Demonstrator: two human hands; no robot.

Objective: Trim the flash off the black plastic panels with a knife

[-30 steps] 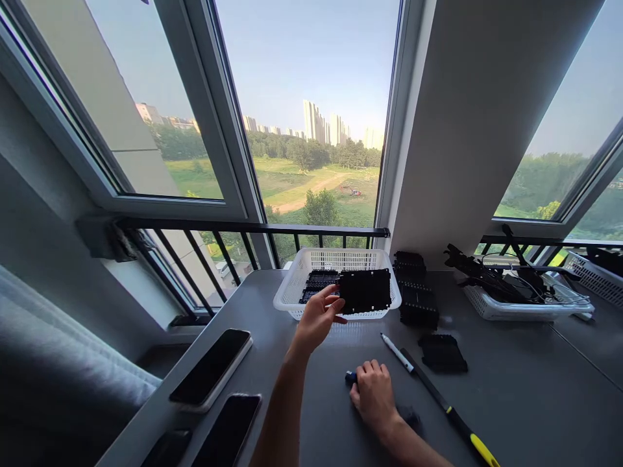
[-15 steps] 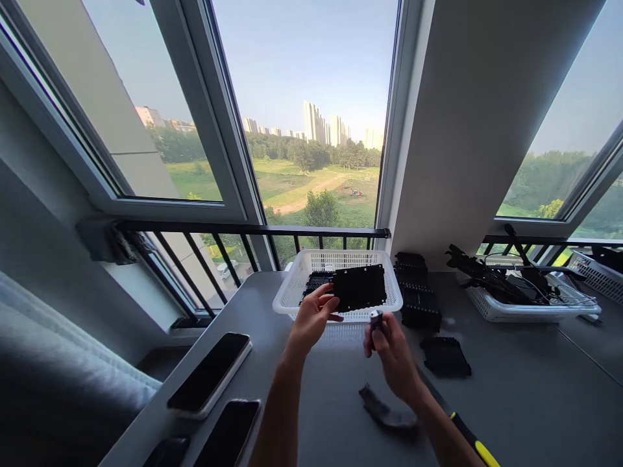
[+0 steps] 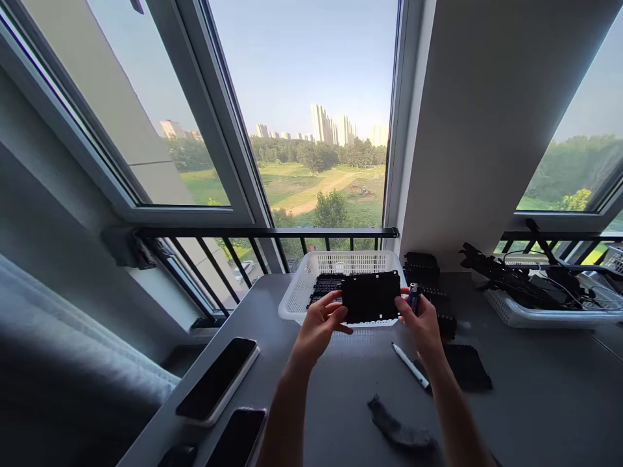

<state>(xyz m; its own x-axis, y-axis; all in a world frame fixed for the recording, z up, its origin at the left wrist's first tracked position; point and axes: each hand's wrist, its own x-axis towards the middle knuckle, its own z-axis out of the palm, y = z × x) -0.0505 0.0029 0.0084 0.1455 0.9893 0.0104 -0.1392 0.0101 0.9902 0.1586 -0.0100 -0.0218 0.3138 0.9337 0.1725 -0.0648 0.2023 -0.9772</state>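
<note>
A flat black plastic panel [image 3: 370,297] with small notches along its edges is held up over the white basket [image 3: 292,305]. My left hand [image 3: 318,327] pinches its left edge between thumb and fingers. At its right edge, my right hand [image 3: 422,324] touches the panel with the thumb while gripping a blue lighter [image 3: 413,297] with a metal top, pointed upward. More black slotted parts [image 3: 324,285] lie inside the basket, partly behind the panel.
Stacked black panels [image 3: 422,269] stand right of the basket, with another panel [image 3: 470,366] nearer. A white pen [image 3: 409,364] and a dark curved strip [image 3: 402,427] lie on the table. Two phones [image 3: 219,379] are at left. A second basket [image 3: 545,318] holds black parts and cables.
My right hand, with the lighter, has risen to the panel's right edge and now touches it. The white pen has come into sight. The view has shifted slightly.
</note>
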